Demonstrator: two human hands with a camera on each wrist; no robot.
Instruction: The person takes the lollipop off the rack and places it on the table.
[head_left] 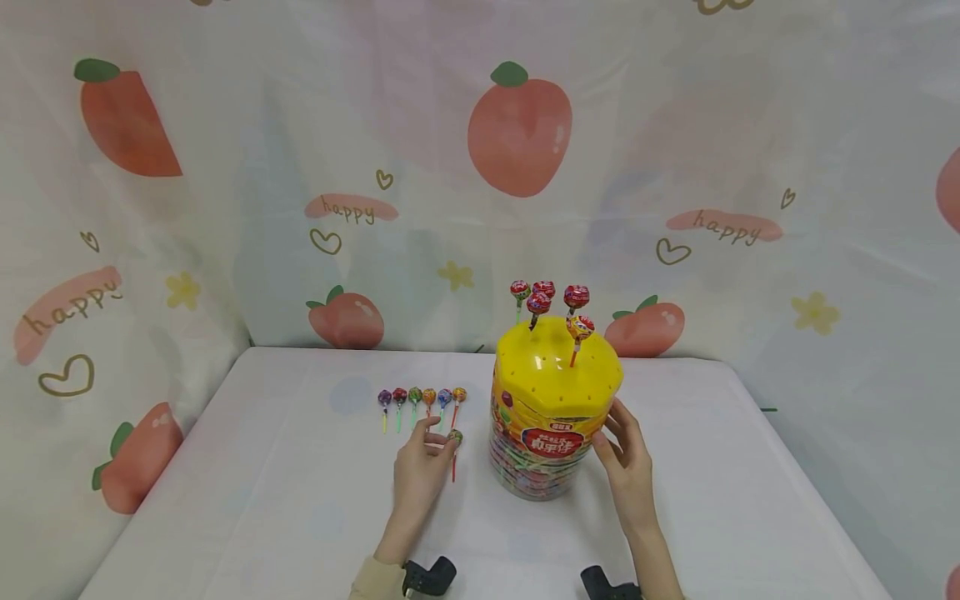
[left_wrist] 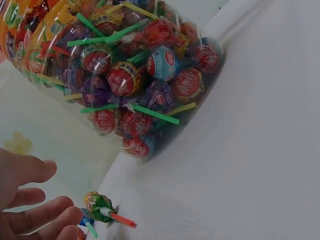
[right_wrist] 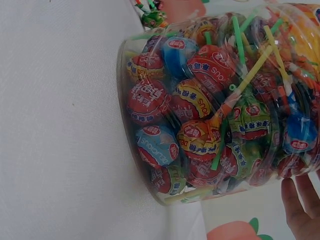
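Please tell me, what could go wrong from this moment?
The left hand is close to the green-wrapped lollipop with a red stick, and might knock it aside. The right hand touches the lollipop jar; a careless push could perhaps shift it and shake the lollipops standing in its yellow lid.

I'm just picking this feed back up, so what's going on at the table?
A person's left hand is open beside a green-wrapped lollipop on the table; whether it touches it is unclear. The right hand rests against the side of a big clear jar packed with lollipops. Five lollipops stand in its yellow lid, and a row of six lies just beyond the left hand.
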